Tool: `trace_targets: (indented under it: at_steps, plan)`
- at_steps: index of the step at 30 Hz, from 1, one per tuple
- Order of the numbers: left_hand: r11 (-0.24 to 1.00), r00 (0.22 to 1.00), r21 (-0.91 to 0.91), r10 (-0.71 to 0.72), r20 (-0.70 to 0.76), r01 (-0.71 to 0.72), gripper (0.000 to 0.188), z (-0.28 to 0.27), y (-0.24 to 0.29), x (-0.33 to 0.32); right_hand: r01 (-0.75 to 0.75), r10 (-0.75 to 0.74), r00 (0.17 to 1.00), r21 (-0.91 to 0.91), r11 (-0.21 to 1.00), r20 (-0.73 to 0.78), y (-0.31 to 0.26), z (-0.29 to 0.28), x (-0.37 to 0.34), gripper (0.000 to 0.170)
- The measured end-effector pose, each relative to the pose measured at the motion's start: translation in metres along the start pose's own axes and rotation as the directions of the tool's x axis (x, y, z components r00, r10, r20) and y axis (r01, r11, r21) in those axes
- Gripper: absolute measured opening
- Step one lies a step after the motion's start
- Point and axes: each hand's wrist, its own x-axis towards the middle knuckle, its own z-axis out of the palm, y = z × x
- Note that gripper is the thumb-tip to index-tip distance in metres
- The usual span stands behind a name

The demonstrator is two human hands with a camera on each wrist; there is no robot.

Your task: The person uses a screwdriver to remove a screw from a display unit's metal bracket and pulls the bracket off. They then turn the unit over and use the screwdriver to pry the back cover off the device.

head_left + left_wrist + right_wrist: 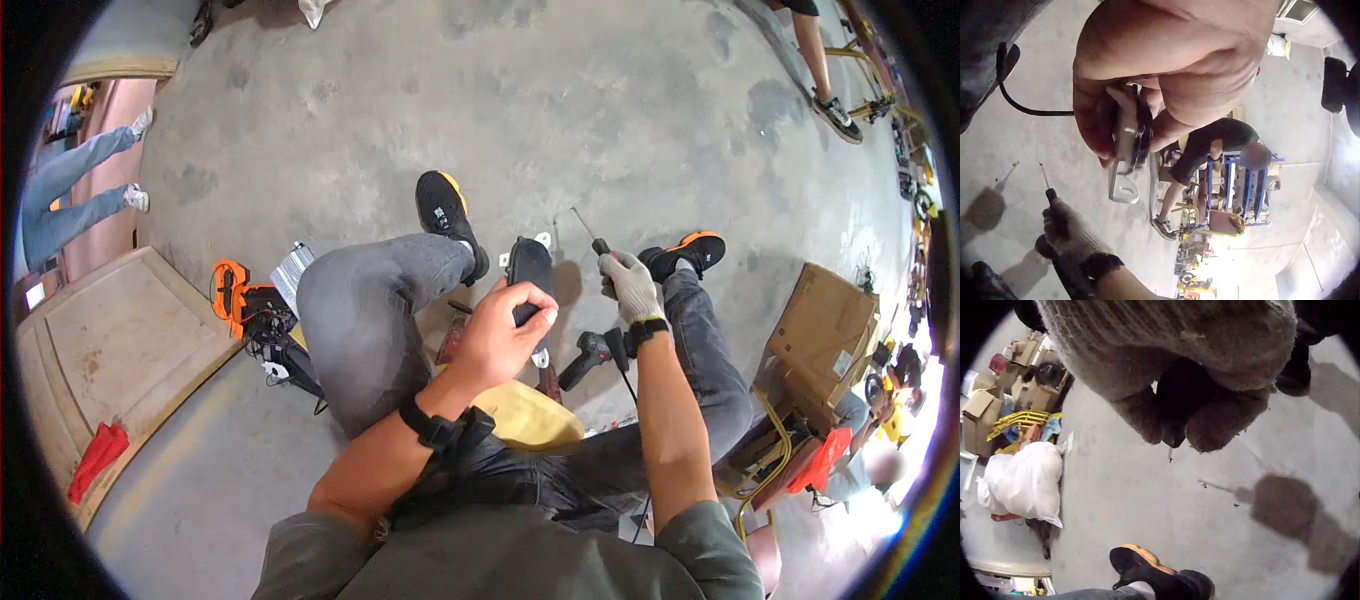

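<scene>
My bare left hand point(505, 335) grips a long black case point(530, 268) with rounded ends and white metal mounting tabs point(543, 240). From the left wrist, the case point(1132, 134) shows edge-on between thumb and fingers, a pale tab at its lower end. My right hand point(632, 290), in a knitted glove, holds a screwdriver point(601, 245) by its dark handle, the thin shaft pointing forward and away from the case. In the right wrist view the gloved fingertips point(1222, 422) close round that handle, and only a short bit of the shaft shows.
A dark power drill point(588, 358) lies between my legs, near a yellow surface point(530, 415). By my left knee are a finned silver box point(292, 272) and an orange part point(230, 298) with loose wires. A cardboard box point(825, 335) stands right. Other people's legs point(812, 50) appear farther off.
</scene>
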Motion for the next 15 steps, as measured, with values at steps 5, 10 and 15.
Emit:
trace_targets:
  at_steps: [5, 10, 15]
  plan:
    - [0.985, 0.998, -0.159, -0.067, 0.001, 0.067, 0.01, 0.005, -0.014, 0.005, 0.177, -0.173, 0.984, -0.09, 0.98, 0.054, -0.054, -0.027, -0.113, 0.046]
    - [0.909, 0.979, -0.363, -0.186, 0.083, 0.203, 0.016, 0.002, -0.001, 0.004, 0.248, -0.242, 0.967, -0.078, 0.966, 0.077, -0.071, -0.037, -0.233, 0.044]
    - [0.87, 0.968, -0.45, -0.104, 0.227, 0.199, 0.026, 0.006, -0.015, 0.003, 0.341, -0.342, 0.939, 0.044, 0.939, 0.025, -0.039, -0.033, -0.285, 0.042]
